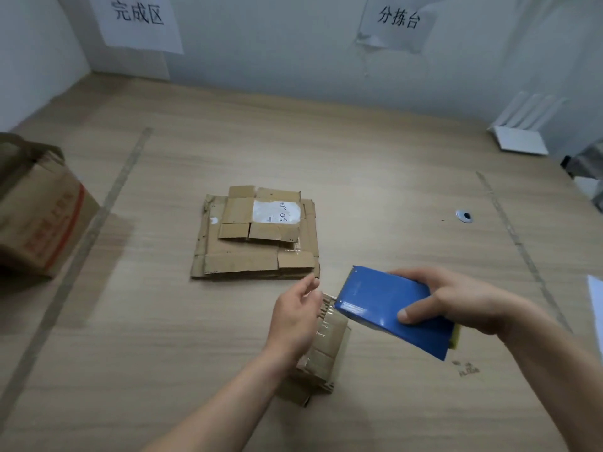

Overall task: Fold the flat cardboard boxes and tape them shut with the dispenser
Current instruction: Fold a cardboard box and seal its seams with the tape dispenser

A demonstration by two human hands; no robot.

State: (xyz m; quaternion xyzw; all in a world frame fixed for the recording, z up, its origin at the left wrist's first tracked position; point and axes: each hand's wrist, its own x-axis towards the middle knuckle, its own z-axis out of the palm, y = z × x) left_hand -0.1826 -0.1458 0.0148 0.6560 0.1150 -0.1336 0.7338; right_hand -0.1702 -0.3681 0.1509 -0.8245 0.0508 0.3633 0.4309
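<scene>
- Carton (39,210) at the far left edge of the table (375,158), big, brown, red print and a red stripe on its side, top flaps up, partly cut off by the frame.
- Tape line (107,203) runs on the tabletop just right of the carton, from far to near.
- Paper sign (137,21) on the wall, upper left, Chinese characters.
- Stack of flat boxes (257,239) in the middle of the table, unfolded cardboard, smaller piece on top with a white label.
- Left hand (295,316) near the stack's front right corner, fingers relaxed and nearly straight, resting against the left side of the small box, not curled round it.
- Small box (326,347) below and between the hands, folded up, clear tape shiny across its top, standing on the table.
- Tape dispenser (391,308), blue, tilted, its front end just above the small box's top far edge; contact hard to tell.
- Right hand (456,298) grips the dispenser's rear, thumb on the near face, fingers wrapped over the far side.
- Second paper sign (396,21) upper right on the wall.
- Round grommet (464,216) in the tabletop, right of centre.
- White router (522,138) with antennas at the far right by the wall.
</scene>
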